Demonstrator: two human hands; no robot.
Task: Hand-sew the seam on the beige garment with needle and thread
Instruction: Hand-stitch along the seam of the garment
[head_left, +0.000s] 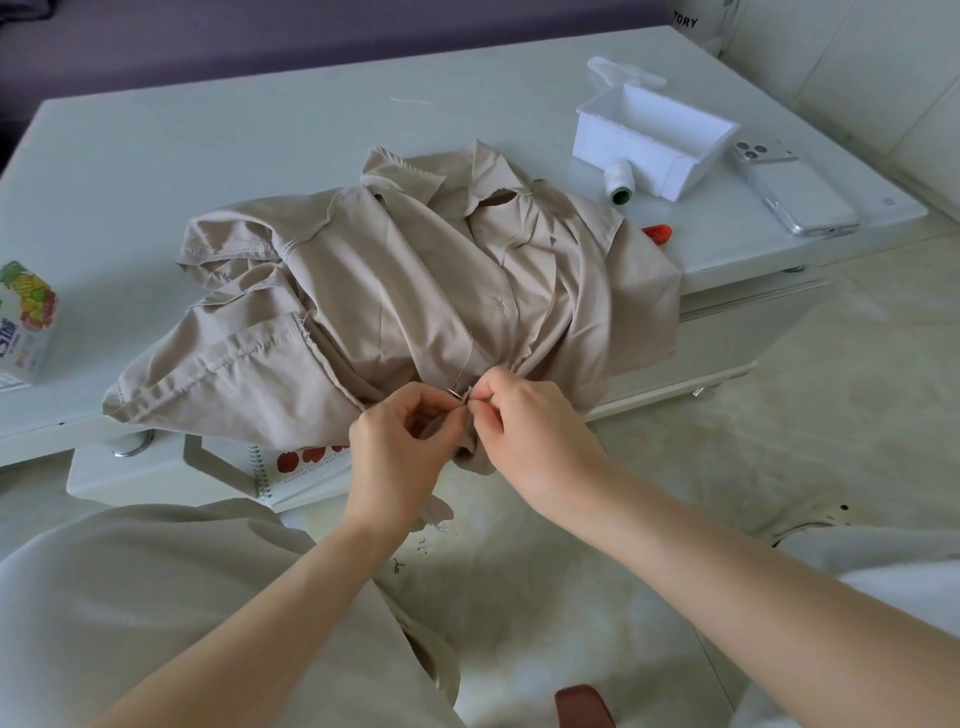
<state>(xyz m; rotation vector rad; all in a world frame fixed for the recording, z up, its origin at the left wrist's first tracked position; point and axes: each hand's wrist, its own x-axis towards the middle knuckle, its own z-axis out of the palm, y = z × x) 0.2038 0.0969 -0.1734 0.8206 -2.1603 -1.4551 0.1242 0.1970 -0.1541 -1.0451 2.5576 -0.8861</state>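
Head view: at the garment's (395, 270) near edge, my left hand (400, 441) and right hand (530, 421) each pinch the fold. The needle (455, 394) slants between their fingertips, and I cannot tell which hand holds it.

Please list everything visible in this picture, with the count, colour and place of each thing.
beige fabric garment: one, beige, crumpled on the table.
thin metal needle: one, silver, at the garment's edge between the hands.
white thread spool: one, white, beside the box.
open plastic box: one, white, table's far right.
phone in clear case: one, silvery, right of the box.
small red item: one, red, half hidden by the garment.
fruit-printed carton: one, white, table's left edge.
spiral notebook: one, red apples on white, shelf under the table.
low white table: one, white, bearing the garment.
left hand: one, pinches the garment's near edge.
right hand: one, pinches the same edge.
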